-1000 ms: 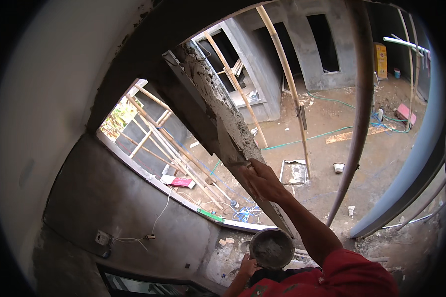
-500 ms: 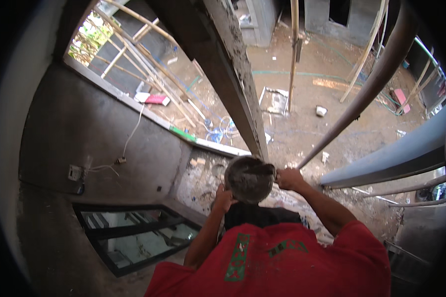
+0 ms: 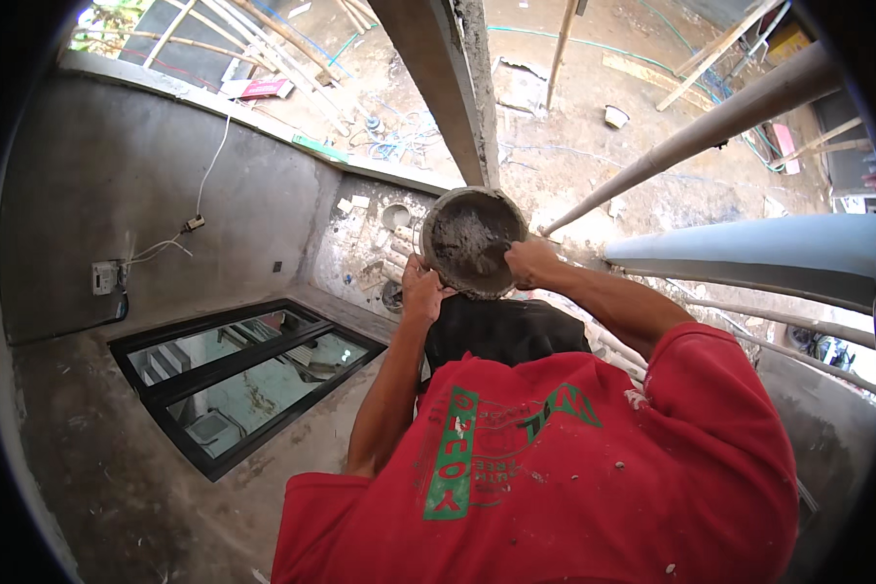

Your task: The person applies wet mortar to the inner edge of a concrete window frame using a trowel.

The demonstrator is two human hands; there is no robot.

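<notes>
A round, mortar-caked bucket [image 3: 448, 216] is up in front of my chest, its open top facing me. Wet grey mortar [image 3: 474, 234] lies inside. My left hand [image 3: 420, 290] grips the bucket's lower left side, with the fingers partly hidden behind it. At the right rim my right hand [image 3: 532, 264] is closed round the handle of what looks like a trowel; its blade is sunk in the mortar and barely shows. Just beyond the bucket stands a grey column [image 3: 472, 107] with rough mortar along one edge.
A slanting pole [image 3: 672, 156] rises on the right, near a pale blue curved column [image 3: 749, 243]. At left, a dark-framed window [image 3: 248, 375] and a socket with loose wires [image 3: 107, 278] are set in the grey wall. Bamboo poles [image 3: 253, 49] and a white bucket [image 3: 616, 117] are farther off.
My view has tilted, so the bucket and both hands sit higher in the picture. The bucket's opening faces me more fully. My right hand has moved from beside the bucket to its rim.
</notes>
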